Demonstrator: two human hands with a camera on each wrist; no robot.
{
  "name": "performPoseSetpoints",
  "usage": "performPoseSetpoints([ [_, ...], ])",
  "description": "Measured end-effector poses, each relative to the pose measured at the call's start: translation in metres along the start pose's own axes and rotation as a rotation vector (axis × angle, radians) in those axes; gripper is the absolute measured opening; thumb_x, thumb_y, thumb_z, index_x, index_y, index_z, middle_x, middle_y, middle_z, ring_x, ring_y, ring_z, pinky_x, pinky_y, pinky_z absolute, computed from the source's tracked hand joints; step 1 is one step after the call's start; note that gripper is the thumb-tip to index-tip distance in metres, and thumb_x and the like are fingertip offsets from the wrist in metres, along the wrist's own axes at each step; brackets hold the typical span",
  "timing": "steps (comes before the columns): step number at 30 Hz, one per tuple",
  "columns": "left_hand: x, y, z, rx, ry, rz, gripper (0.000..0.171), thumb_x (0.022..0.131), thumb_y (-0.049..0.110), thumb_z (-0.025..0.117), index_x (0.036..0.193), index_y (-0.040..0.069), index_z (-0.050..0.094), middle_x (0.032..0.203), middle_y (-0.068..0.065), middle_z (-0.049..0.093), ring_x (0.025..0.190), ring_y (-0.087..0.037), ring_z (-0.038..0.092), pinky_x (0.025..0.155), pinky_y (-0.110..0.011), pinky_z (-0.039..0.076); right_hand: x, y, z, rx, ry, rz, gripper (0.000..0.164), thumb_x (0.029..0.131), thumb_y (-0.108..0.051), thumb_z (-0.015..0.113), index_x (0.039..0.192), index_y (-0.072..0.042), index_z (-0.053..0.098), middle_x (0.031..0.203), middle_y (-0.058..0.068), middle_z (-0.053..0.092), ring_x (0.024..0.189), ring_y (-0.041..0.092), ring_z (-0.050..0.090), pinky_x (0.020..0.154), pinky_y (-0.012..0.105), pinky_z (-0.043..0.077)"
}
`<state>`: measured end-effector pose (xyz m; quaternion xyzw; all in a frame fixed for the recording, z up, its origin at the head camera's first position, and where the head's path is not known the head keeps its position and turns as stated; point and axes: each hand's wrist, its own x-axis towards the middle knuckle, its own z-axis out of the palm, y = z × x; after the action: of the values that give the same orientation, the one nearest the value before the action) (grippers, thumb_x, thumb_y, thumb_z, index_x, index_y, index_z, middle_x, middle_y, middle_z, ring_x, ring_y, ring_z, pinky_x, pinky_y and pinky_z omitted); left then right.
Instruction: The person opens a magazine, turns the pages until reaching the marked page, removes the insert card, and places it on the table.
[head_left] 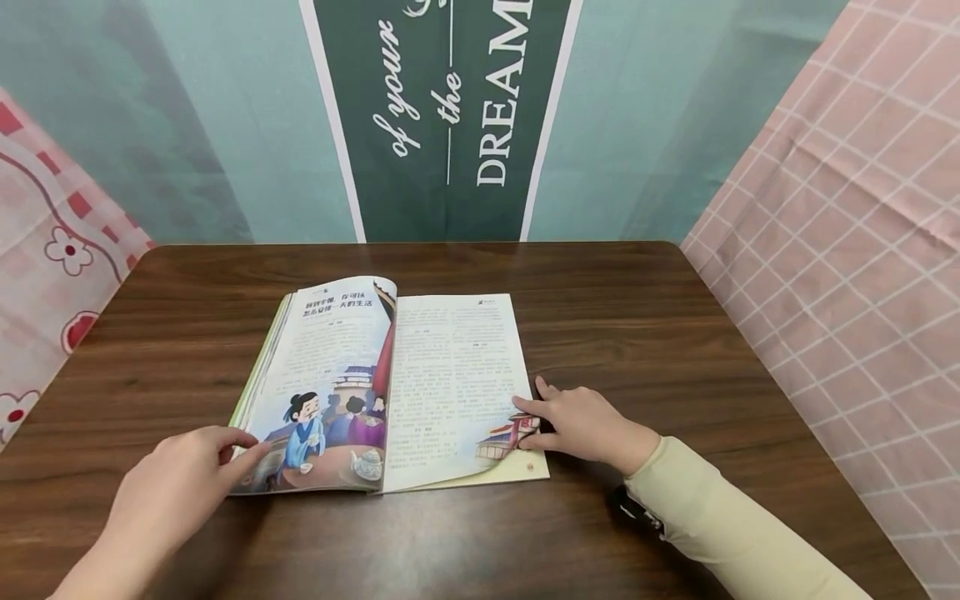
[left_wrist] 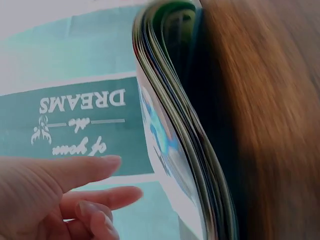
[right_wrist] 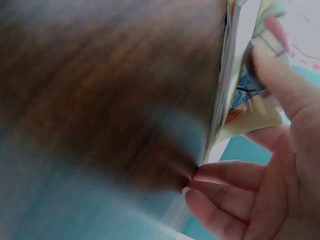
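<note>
A magazine [head_left: 450, 367] lies spread on the table, its left page showing a painted scene of robed figures and a teapot. At its lower left corner is my left hand [head_left: 176, 483], thumb and index finger extended close to the edge. In the left wrist view that hand [left_wrist: 75, 195] has its other fingers loosely bent, beside the thick stack of pages [left_wrist: 185, 120]. My right hand [head_left: 592, 425] pinches the lower right corner of the top right page [head_left: 465, 375], which curls up over a yellowish page [head_left: 517, 475]. Its other fingers [right_wrist: 225, 175] rest along the magazine's edge in the right wrist view.
The dark wooden table [head_left: 630, 325] extends around the magazine. Behind it hangs a green cloth [head_left: 442, 200] with white lettering. A pink checked cloth [head_left: 862, 208] stands at the right, a flowered one [head_left: 52, 275] at the left.
</note>
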<state>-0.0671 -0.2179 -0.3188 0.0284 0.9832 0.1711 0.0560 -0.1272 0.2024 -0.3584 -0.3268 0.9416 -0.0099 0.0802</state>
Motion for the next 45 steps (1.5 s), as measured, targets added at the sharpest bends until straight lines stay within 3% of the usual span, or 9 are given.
performPoseSetpoints([
  [7, 0.013, 0.057, 0.019, -0.048, 0.106, 0.25, 0.013, 0.08, 0.032, 0.073, 0.088, 0.021, 0.074, 0.08, 0.004, 0.066, 0.068, -0.016, 0.061, 0.056, -0.039, 0.046, -0.003, 0.006, -0.003, -0.042, 0.007, -0.006, 0.034, 0.089, -0.013, 0.058, 0.122, -0.018, 0.063, 0.118, 0.029, 0.056, 0.059, 0.031, 0.061, 0.048, 0.035, 0.043],
  [14, 0.031, 0.131, 0.04, 0.015, 0.121, 0.517, 0.019, 0.08, 0.031, 0.072, 0.086, 0.014, 0.073, 0.076, 0.002, 0.061, 0.065, -0.016, 0.06, 0.051, -0.033, 0.044, -0.001, 0.008, -0.007, -0.052, 0.022, 0.0, 0.034, 0.089, -0.01, 0.058, 0.121, -0.019, 0.064, 0.116, 0.028, 0.058, 0.055, 0.028, 0.059, 0.048, 0.036, 0.044],
  [20, 0.043, 0.17, 0.054, 0.065, 0.09, 0.64, 0.026, 0.082, 0.037, 0.068, 0.093, 0.015, 0.073, 0.077, 0.001, 0.061, 0.066, -0.016, 0.062, 0.049, -0.033, 0.045, 0.001, 0.005, -0.005, -0.036, 0.035, -0.007, 0.031, 0.088, -0.012, 0.06, 0.118, -0.018, 0.066, 0.114, 0.028, 0.058, 0.047, 0.025, 0.054, 0.045, 0.035, 0.042],
  [28, 0.054, 0.2, 0.069, 0.08, 0.066, 0.677, 0.022, 0.084, 0.042, 0.066, 0.086, 0.021, 0.073, 0.068, 0.006, 0.055, 0.058, -0.011, 0.057, 0.043, -0.03, 0.041, 0.004, 0.002, -0.009, 0.001, 0.026, 0.015, 0.033, 0.09, -0.01, 0.055, 0.12, -0.018, 0.065, 0.117, 0.029, 0.056, 0.038, 0.015, 0.034, 0.038, 0.028, 0.029],
  [31, 0.057, 0.21, 0.073, 0.069, 0.048, 0.669, 0.02, 0.085, 0.041, 0.065, 0.086, 0.022, 0.072, 0.07, 0.007, 0.057, 0.063, -0.01, 0.059, 0.045, -0.031, 0.043, 0.005, 0.001, -0.009, 0.015, 0.018, 0.016, 0.031, 0.091, -0.012, 0.055, 0.119, -0.018, 0.065, 0.117, 0.029, 0.057, 0.042, 0.02, 0.044, 0.041, 0.031, 0.037],
  [34, 0.061, 0.217, 0.077, 0.075, 0.05, 0.656, 0.017, 0.087, 0.038, 0.064, 0.083, 0.023, 0.07, 0.07, 0.007, 0.056, 0.064, -0.01, 0.059, 0.047, -0.032, 0.044, 0.005, 0.001, -0.007, 0.028, 0.024, 0.014, 0.024, 0.091, -0.015, 0.057, 0.112, -0.018, 0.066, 0.115, 0.029, 0.057, 0.062, 0.03, 0.061, 0.05, 0.039, 0.046],
  [37, 0.063, 0.219, 0.08, 0.071, 0.066, 0.65, 0.015, 0.088, 0.033, 0.063, 0.08, 0.023, 0.07, 0.069, 0.008, 0.055, 0.063, -0.01, 0.059, 0.047, -0.032, 0.043, 0.004, 0.001, -0.005, 0.033, 0.042, 0.005, 0.021, 0.091, -0.018, 0.058, 0.111, -0.017, 0.064, 0.113, 0.029, 0.059, 0.075, 0.032, 0.065, 0.055, 0.042, 0.048],
  [41, 0.065, 0.213, 0.077, -0.001, 0.116, 0.62, 0.016, 0.089, 0.029, 0.062, 0.08, 0.022, 0.073, 0.071, 0.008, 0.06, 0.062, -0.008, 0.058, 0.047, -0.029, 0.043, 0.003, 0.002, -0.002, 0.074, 0.042, 0.039, 0.054, 0.092, -0.03, 0.058, 0.137, -0.004, 0.043, 0.078, 0.015, 0.066, 0.052, 0.021, 0.056, 0.05, 0.036, 0.044],
  [45, 0.064, 0.192, 0.065, -0.11, 0.202, 0.53, 0.013, 0.086, 0.026, 0.065, 0.082, 0.019, 0.074, 0.071, 0.008, 0.061, 0.059, -0.01, 0.057, 0.047, -0.027, 0.042, 0.001, 0.004, -0.003, 0.175, -0.046, 0.136, 0.091, 0.089, -0.046, 0.058, 0.147, 0.004, 0.009, 0.052, -0.003, 0.047, 0.044, 0.01, 0.043, 0.051, 0.03, 0.04],
])
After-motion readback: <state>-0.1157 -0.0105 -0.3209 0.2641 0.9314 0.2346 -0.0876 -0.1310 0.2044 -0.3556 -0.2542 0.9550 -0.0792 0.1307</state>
